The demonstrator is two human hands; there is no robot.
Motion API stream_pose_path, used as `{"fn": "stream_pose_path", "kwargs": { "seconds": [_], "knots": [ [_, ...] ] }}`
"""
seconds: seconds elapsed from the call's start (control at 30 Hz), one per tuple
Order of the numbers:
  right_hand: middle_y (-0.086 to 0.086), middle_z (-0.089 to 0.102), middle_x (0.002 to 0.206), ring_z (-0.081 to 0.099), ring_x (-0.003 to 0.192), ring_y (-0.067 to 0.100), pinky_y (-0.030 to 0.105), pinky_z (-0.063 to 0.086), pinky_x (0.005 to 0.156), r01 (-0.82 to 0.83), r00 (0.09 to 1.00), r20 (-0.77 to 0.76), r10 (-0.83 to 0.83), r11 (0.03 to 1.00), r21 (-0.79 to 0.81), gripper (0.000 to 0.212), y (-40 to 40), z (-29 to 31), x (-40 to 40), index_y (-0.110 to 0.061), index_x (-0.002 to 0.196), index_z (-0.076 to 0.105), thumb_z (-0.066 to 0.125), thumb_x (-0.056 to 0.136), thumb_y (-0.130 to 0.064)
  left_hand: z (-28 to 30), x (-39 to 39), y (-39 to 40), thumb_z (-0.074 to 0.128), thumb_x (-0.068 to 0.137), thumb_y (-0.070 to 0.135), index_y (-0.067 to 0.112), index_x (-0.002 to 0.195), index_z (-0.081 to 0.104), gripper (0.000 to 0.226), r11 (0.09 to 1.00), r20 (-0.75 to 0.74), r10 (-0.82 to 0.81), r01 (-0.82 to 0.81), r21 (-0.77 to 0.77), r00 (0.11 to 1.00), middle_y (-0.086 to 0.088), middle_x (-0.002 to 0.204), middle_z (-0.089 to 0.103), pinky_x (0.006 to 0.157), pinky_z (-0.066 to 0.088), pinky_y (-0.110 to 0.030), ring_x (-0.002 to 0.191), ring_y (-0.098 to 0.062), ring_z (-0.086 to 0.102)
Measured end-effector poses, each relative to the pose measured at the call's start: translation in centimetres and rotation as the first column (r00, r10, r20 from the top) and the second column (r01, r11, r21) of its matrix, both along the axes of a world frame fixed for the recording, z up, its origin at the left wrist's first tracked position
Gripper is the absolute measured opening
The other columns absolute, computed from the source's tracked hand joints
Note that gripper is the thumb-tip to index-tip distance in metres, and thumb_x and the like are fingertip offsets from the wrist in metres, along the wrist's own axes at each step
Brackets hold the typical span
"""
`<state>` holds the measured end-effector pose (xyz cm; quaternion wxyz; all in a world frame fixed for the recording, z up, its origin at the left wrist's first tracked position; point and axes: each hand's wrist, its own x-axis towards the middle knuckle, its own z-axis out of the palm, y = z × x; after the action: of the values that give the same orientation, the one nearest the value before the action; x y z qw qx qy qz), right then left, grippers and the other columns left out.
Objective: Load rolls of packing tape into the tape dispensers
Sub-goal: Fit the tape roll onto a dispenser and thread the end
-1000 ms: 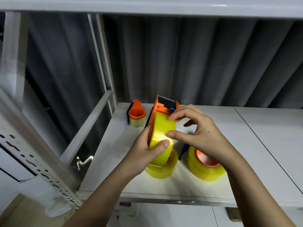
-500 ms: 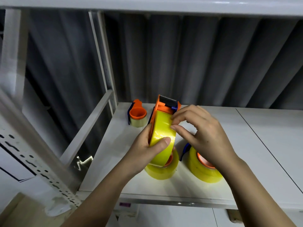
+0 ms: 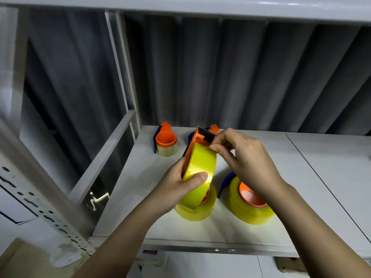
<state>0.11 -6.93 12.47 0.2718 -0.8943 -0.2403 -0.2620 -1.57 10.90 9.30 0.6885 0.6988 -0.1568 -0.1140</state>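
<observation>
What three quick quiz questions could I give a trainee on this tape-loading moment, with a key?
1. True or false: the left hand grips the held yellow roll, thumb across its face.
2. Where are the right hand fingertips working?
A. at the dispenser's black cutter end
B. on the pale roll at the back
C. flat on the shelf
3. How many yellow rolls rest on the shelf near the hands?

Key:
1. True.
2. A.
3. Two: one below the held roll, one with an orange core under the right wrist.
</observation>
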Motion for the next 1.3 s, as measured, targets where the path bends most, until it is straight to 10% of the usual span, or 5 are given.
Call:
{"fn": "stream_pose_path", "kwargs": {
  "seconds": [0.27, 0.8, 1.3],
  "knots": [
    [0.004, 0.068, 0.071, 0.068, 0.056, 0.012, 0.027, 0.054, 0.052, -0.037, 0.952, -0.277, 0.133, 0.945, 0.326, 0.009, -0.8, 1.0, 1.6, -0.009, 0.089, 0.054, 0.056, 0.096, -0.015, 0.2, 0.0, 0.0, 0.061, 0.089, 0.015, 0.033, 0.105, 0.053, 0.026, 0.998, -0.005, -0.058, 0.058, -0.007, 0.998, 0.022, 0.084, 0.071, 0.063, 0.049, -0.01, 0.078, 0.006, 0.067],
    [-0.017, 0.065, 0.081, 0.061, 0.072, 0.0, 0.012, 0.047, 0.065, -0.338, 0.811, -0.405, 0.423, 0.903, 0.267, 0.019, -2.8, 3.1, 2.6, -0.002, 0.098, 0.067, 0.048, 0.096, 0.001, 0.2, -0.1, 0.2, 0.07, 0.081, 0.029, 0.031, 0.105, 0.057, 0.028, 0.998, -0.037, -0.052, 0.052, -0.02, 0.998, 0.015, 0.087, 0.073, 0.067, 0.052, -0.014, 0.081, -0.003, 0.069],
    [0.007, 0.072, 0.099, 0.061, 0.074, 0.02, 0.023, 0.037, 0.049, -0.362, 0.712, -0.462, 0.529, 0.84, 0.404, 0.028, -2.9, 2.9, 3.3, -0.011, 0.117, 0.061, 0.043, 0.096, -0.006, 0.2, -0.3, 0.3, 0.068, 0.076, 0.036, 0.032, 0.103, 0.057, 0.03, 0.999, -0.025, -0.034, 0.033, -0.021, 0.999, 0.02, 0.086, 0.072, 0.068, 0.052, -0.014, 0.082, 0.0, 0.068]
  ]
}}
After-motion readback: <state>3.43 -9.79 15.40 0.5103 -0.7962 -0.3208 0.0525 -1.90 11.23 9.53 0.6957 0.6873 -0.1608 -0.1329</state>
